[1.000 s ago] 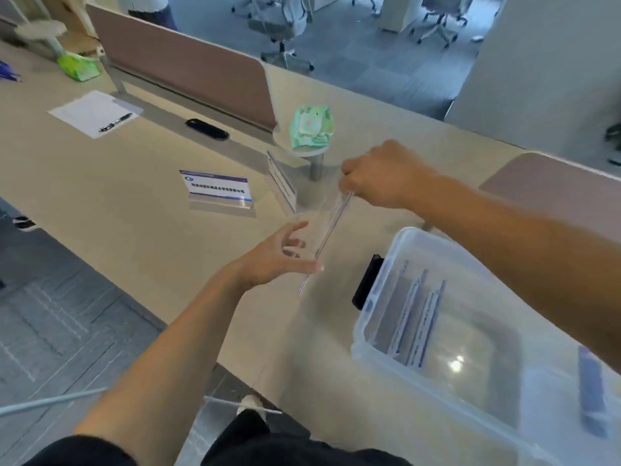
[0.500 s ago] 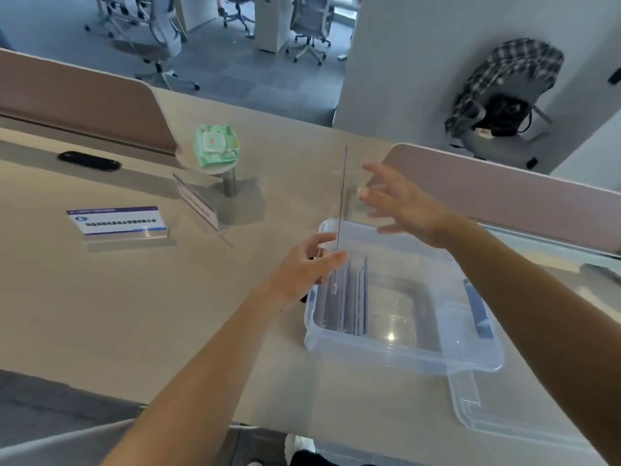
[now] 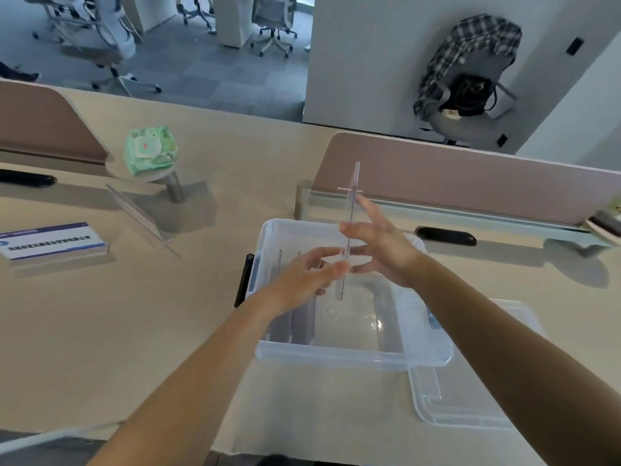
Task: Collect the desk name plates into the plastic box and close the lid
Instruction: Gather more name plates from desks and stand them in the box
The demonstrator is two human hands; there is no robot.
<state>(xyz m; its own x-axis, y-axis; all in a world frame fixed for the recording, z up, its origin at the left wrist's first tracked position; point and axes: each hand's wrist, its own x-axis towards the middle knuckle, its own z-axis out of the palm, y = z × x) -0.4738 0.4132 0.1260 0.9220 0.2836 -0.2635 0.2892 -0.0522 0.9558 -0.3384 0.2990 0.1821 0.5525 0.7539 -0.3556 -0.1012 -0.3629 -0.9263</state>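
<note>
Since half a second ago, both hands have drawn closer together and carried the held name plate [image 3: 350, 227] from the box's far left corner to above its middle.

Head view: the held name plate stands upright and edge-on to the camera, its foot at the top and its lower edge down inside the plastic box [image 3: 353, 356]. The left hand [image 3: 311, 275] pinches the plate's lower part between thumb and fingertips, so its grip is narrow and holding the plate. The right hand [image 3: 381, 252] has its fingers straight and spread, a wide grip, lying against the plate's other face. Several stored plates [image 3: 295, 319] stand on edge along the box's left side. The lid [image 3: 470, 415] lies flat on the table [image 3: 134, 331], partly under the box's near right corner. To the left, well apart from the box, a printed name plate [image 3: 50, 243] and a clear name plate [image 3: 141, 216] sit on the table. Behind them a green wipes pack [image 3: 149, 149] rests on a small round stand.
</note>
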